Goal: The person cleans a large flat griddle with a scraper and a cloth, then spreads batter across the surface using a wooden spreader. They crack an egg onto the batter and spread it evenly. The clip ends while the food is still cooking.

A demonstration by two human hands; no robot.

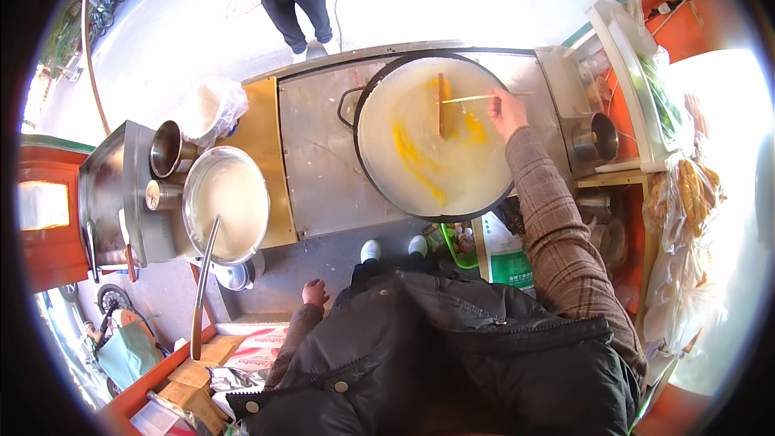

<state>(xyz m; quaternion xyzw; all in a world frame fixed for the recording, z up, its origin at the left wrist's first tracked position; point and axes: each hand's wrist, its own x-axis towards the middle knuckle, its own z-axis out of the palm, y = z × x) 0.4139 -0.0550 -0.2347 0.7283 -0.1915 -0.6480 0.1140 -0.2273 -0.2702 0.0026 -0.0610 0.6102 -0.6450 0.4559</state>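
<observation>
My right hand (pixel 507 114) grips the thin handle of a T-shaped wooden batter spreader (pixel 441 110). The spreader's crossbar rests on pale batter (pixel 418 97) that covers a large round griddle (pixel 358 127) with a black rim. Yellow streaks of what looks like egg (pixel 407 154) lie on the batter, left and right of the crossbar. My left hand (pixel 315 293) hangs low beside my dark jacket, away from the counter. Its fingers look loosely curled, and no object shows in it.
Left, a bowl of batter (pixel 257 169) holds a ladle (pixel 206 278). Metal pots (pixel 166 148) and a bag-lined bin (pixel 212 109) stand near it. Another metal pot (pixel 596 136) and a shelf with greens (pixel 657 97) are right. A person (pixel 293 0) stands beyond the counter (pixel 321 157).
</observation>
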